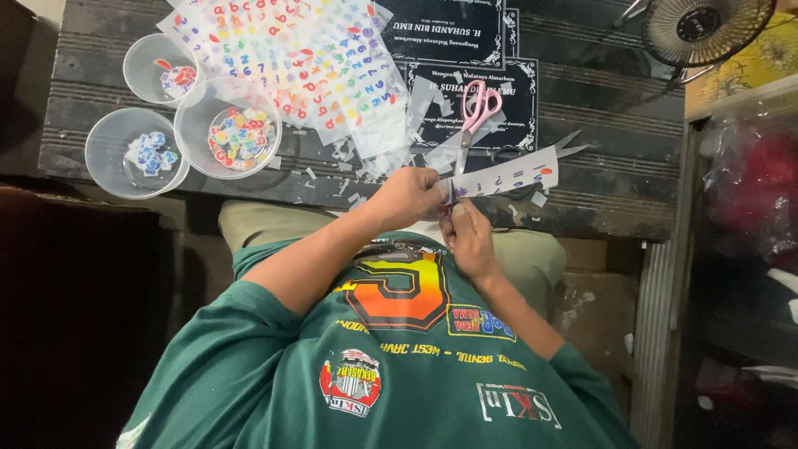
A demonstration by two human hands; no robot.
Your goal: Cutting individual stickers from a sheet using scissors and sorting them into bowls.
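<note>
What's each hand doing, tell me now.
Left hand: closed, pinching the sticker strip.
Right hand: fingers curled under the strip's end; grip cannot be told.

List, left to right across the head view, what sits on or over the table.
Clear cup of blue pieces → clear bowl of coloured pieces → left hand → sticker strip → small fan.

three tubs left of scissors on the table.

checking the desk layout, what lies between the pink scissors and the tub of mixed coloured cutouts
In the head view, overlapping sheets of coloured letter and number stickers and loose paper scraps lie between the pink scissors and that tub.
</note>
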